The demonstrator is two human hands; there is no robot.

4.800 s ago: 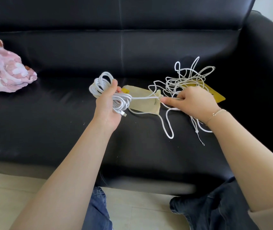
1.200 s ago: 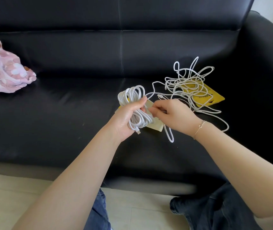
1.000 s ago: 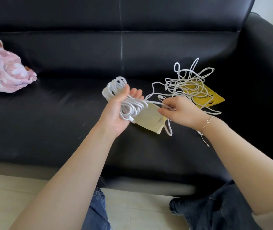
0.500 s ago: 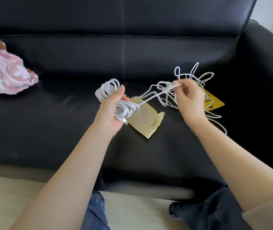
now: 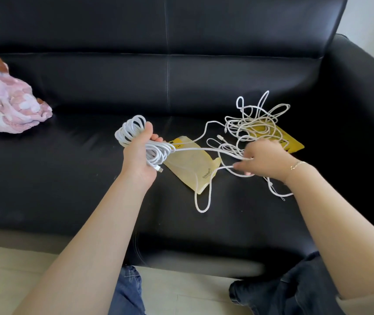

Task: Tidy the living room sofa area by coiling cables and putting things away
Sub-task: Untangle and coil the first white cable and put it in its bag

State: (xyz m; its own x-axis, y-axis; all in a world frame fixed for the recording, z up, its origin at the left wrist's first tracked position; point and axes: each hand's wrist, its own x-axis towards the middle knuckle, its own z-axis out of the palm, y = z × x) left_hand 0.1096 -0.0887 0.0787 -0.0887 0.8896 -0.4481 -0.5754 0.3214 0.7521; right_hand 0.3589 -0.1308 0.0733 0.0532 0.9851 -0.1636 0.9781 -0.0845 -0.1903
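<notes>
White cable dominated the head view, the only view given. The person's left hand [image 5: 141, 155] gripped a coil of cable [image 5: 136, 138], fingers and thumb curled round the gathered loops, held just above the seat of a black leather sofa [image 5: 68, 167]. One plug end [image 5: 159, 169] stuck out below that grip. From the coil a single strand ran right to the right hand [image 5: 264, 161], whose fingers pinched the strand; the hand was slightly blurred, so the exact finger placement could not be told. Behind and around the right hand, a loose tangle of cable [image 5: 256, 119] lay on the seat, partly over a yellow packet [image 5: 290, 144]. A pale yellow pouch [image 5: 190, 164] lay flat between the hands, with a cable loop draped across it. A pink patterned cloth [image 5: 6, 108] sat well apart at the far left.

Judging from the look, the cable was light, soft and springy, likely to snag on its own loops. The best hold seemed to be the free strand close to the coil, feeding it in gently so knots would not tighten, while the left grip stayed clamped across all loops so none sprang loose
</notes>
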